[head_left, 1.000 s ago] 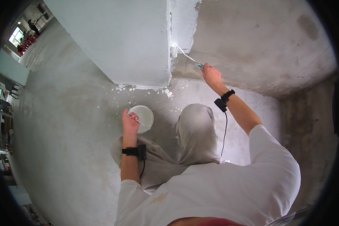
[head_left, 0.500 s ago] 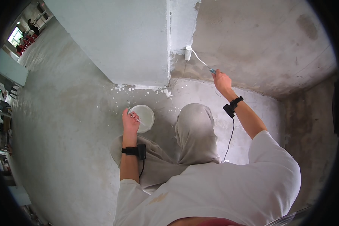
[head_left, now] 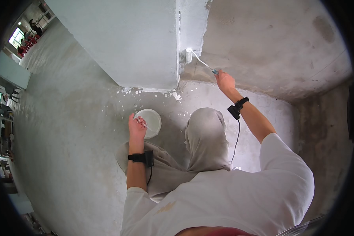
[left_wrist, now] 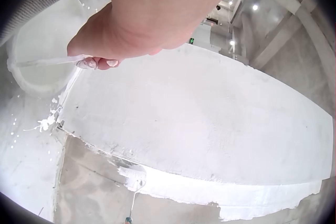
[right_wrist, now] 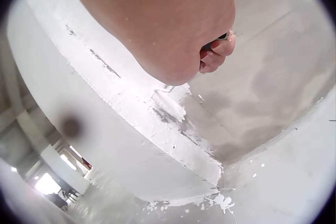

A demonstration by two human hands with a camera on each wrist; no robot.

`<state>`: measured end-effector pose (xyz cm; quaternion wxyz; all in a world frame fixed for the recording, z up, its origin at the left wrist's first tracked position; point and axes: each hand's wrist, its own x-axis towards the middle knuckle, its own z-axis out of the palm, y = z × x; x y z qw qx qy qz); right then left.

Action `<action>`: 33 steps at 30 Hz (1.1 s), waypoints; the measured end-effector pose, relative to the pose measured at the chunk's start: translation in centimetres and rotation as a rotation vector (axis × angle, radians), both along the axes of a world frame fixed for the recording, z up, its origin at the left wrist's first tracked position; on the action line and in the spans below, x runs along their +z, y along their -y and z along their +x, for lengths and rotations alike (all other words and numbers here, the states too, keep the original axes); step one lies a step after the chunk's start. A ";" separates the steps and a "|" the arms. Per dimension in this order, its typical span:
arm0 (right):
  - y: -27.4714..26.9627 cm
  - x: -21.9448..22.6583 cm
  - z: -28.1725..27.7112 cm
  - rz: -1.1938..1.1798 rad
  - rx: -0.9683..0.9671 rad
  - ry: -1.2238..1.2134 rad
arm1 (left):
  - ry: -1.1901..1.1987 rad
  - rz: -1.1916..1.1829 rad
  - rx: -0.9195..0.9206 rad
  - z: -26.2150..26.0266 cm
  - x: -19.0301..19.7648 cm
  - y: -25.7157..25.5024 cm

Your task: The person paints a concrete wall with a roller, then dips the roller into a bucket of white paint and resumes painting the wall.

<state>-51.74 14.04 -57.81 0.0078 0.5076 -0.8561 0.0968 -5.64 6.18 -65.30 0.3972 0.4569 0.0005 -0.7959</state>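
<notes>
My right hand (head_left: 225, 82) grips the blue-green handle of a small paint roller (head_left: 188, 56). Its white sleeve lies against the wall beside the inner corner, low on the painted strip; the right wrist view shows the wet sleeve (right_wrist: 170, 106) there. Over a white bucket (head_left: 160, 124) on the floor, my left hand (head_left: 137, 128) has its fingers curled round a thin, whitish, paint-smeared strip (left_wrist: 47, 62). That strip crosses the bucket's mouth in the left wrist view; I cannot tell whether it is the bucket's handle.
A white-painted pillar face (head_left: 126, 43) meets the bare grey wall (head_left: 263, 43) at the corner. White paint spots (head_left: 177, 95) dot the floor at its foot. My bent knee (head_left: 206, 129) is right of the bucket. Far left, people and red chairs (head_left: 23, 50) are seen.
The roller swept right along the wall, away from the corner, then came partway back left. My left hand has stayed over the bucket with the strip.
</notes>
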 end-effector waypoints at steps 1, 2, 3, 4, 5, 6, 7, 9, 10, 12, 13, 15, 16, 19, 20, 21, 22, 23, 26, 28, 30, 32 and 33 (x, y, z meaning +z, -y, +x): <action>-0.6 0.1 -0.2 0.001 -0.002 -0.002 | -0.002 0.001 -0.002 0.0 -0.1 0.0; -1.3 0.2 -0.4 -0.001 -0.020 -0.007 | -0.002 -0.004 -0.001 0.0 -0.1 0.0; -1.8 0.3 -0.7 -0.003 -0.038 -0.013 | -0.002 -0.009 -0.001 0.0 -0.1 0.1; -2.2 0.2 -0.9 -0.003 -0.039 -0.016 | -0.005 -0.009 -0.002 -0.1 -0.2 0.1; -2.6 0.3 -1.1 0.002 -0.047 -0.017 | -0.004 -0.011 -0.006 -0.1 -0.2 0.1; -2.8 0.6 -1.1 0.008 -0.055 -0.017 | -0.002 -0.012 -0.009 -0.1 -0.2 0.1; -2.8 0.8 -1.0 0.008 -0.056 -0.019 | -0.004 -0.012 -0.009 -0.2 -0.2 0.1; -2.7 1.1 -0.5 0.035 -0.072 -0.022 | -0.008 -0.014 -0.021 -0.3 -0.1 0.1; -2.4 1.0 -0.4 0.034 -0.073 -0.023 | -0.009 -0.014 -0.022 -0.2 0.0 0.1; -1.7 0.7 -0.1 0.018 -0.011 -0.039 | -0.005 -0.008 -0.042 -0.2 0.2 0.0; -1.2 0.8 0.2 0.017 -0.011 -0.039 | -0.005 -0.009 -0.042 -0.2 0.2 0.1; -0.4 0.7 0.8 0.023 -0.012 -0.032 | 0.012 0.006 -0.018 -0.3 0.2 0.1; -0.4 0.8 0.9 0.022 -0.012 -0.031 | 0.014 0.006 -0.018 -0.3 0.3 0.0; -0.4 0.7 1.2 0.016 -0.025 -0.012 | 0.001 -0.008 -0.040 -0.1 0.3 0.0; -0.5 0.8 1.1 0.021 -0.051 0.000 | -0.017 -0.011 -0.046 0.0 0.2 0.0; -0.7 0.8 0.9 0.027 -0.077 0.011 | -0.035 -0.014 -0.051 0.1 0.1 0.0; -1.1 0.8 0.7 0.029 -0.076 0.011 | -0.035 -0.012 -0.051 0.1 0.0 0.1; -1.6 0.9 0.5 0.022 -0.085 0.017 | -0.030 -0.017 -0.048 0.1 -0.1 0.1; -2.3 1.7 0.7 0.023 -0.103 0.030 | -0.022 -0.021 -0.037 0.0 -0.4 0.2; -2.2 1.6 0.6 0.028 -0.113 0.038 | -0.016 -0.021 -0.029 0.0 -0.4 0.2; -1.3 1.0 0.6 0.026 -0.095 0.022 | 0.005 -0.017 -0.028 0.0 -0.4 0.2; -0.7 1.1 1.1 0.027 -0.089 0.028 | 0.003 -0.023 -0.032 0.0 -0.3 0.0; -0.4 1.4 1.6 0.028 -0.084 0.033 | 0.000 -0.029 -0.035 0.1 -0.2 -0.1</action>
